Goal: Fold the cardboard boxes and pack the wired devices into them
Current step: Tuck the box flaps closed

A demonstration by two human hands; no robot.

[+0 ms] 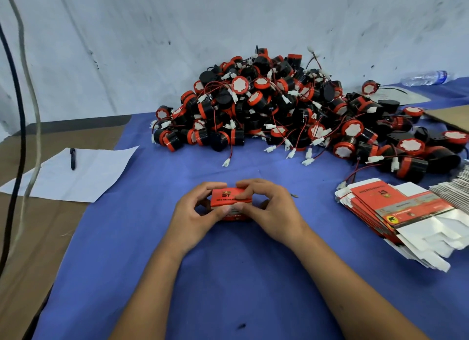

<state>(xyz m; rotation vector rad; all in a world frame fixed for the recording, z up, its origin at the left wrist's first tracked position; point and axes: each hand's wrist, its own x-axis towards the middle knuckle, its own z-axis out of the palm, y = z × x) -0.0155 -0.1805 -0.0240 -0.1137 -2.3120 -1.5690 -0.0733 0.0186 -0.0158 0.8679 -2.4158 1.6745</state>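
I have the small red printed cardboard box (pixel 230 203) caught between both hands just above the blue cloth-covered desk (pixel 228 276), close in front of me, so that each side is braced while I work a flap shut. My left hand (pixel 195 213) curls round the box's left end, fingers over the top edge and thumb underneath at the front; my right hand (pixel 269 207) wraps the right end, fingertips bent onto the top panel and thumb pressing at the front face. Both grips are closed on the box, with no slack I can see, and the box sits squarely between them, its printed top facing up. Whether a device is already inside I cannot tell. The heap of black-and-red round wired devices (pixel 291 111) lies beyond the box, well apart but within a forward reach, and the fanned stack of flat unfolded red-and-white box blanks (pixel 396 213) waits to my right, handy for the next one.
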